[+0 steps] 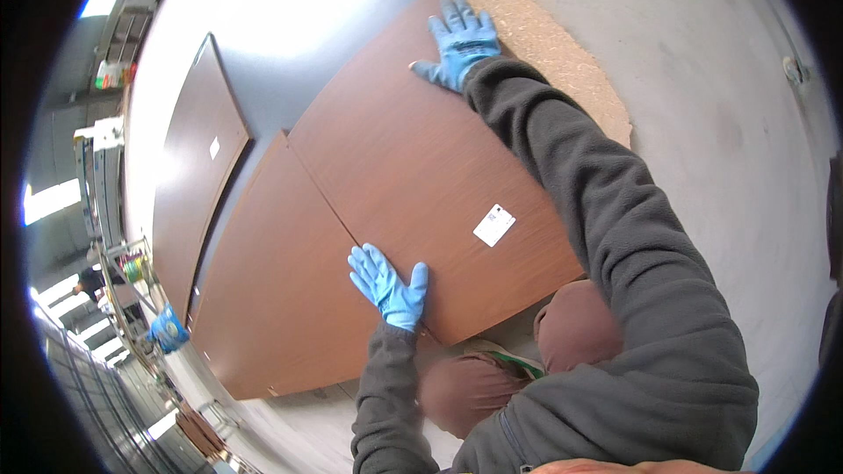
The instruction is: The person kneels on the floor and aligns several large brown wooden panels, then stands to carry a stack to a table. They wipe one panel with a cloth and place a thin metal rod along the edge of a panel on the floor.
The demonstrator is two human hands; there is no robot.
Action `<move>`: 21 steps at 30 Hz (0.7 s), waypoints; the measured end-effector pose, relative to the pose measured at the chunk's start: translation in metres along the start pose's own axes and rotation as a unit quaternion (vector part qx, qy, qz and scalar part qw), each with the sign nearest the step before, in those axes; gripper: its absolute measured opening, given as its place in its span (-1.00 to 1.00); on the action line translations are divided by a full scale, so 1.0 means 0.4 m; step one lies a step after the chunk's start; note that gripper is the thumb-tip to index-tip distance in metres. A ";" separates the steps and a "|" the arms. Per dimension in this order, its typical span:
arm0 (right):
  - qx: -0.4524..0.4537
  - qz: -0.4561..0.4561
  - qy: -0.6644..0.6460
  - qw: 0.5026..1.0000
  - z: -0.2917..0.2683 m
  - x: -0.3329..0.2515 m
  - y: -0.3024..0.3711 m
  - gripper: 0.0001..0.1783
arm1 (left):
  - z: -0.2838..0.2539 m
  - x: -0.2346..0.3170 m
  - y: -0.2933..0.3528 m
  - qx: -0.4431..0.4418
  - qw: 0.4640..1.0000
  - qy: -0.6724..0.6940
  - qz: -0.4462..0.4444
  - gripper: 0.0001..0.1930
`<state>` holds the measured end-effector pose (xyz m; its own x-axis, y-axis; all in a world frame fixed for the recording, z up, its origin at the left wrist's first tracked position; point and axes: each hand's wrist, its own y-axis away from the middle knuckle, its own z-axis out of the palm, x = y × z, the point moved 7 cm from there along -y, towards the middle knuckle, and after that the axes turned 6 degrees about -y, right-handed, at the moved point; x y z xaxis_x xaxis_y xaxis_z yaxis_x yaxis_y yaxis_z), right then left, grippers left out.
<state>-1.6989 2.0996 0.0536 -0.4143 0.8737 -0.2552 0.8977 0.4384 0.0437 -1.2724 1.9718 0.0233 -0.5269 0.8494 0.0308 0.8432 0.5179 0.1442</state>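
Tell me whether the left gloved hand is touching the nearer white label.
Apart: the head view shows bare brown wood-grain panel between the thumb of the left gloved hand and the nearer white label.

No words or numbers can be read: one white label (494, 226) is on the right brown panel (430, 158), a second white label (214, 147) on the far-left brown panel (195, 127), and the right blue glove (465, 50) carries dark print, too small
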 end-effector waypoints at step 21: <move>-0.075 0.184 -0.397 0.896 0.058 0.188 -0.165 -0.40 | -0.003 0.000 0.002 0.029 0.998 -0.031 0.054 0.15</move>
<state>-1.7857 2.1315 0.0093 0.1973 0.5651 -0.8011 0.8966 0.2264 0.3806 -1.2718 1.9722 0.0245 -0.4262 0.9045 -0.0186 0.9006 0.4261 0.0861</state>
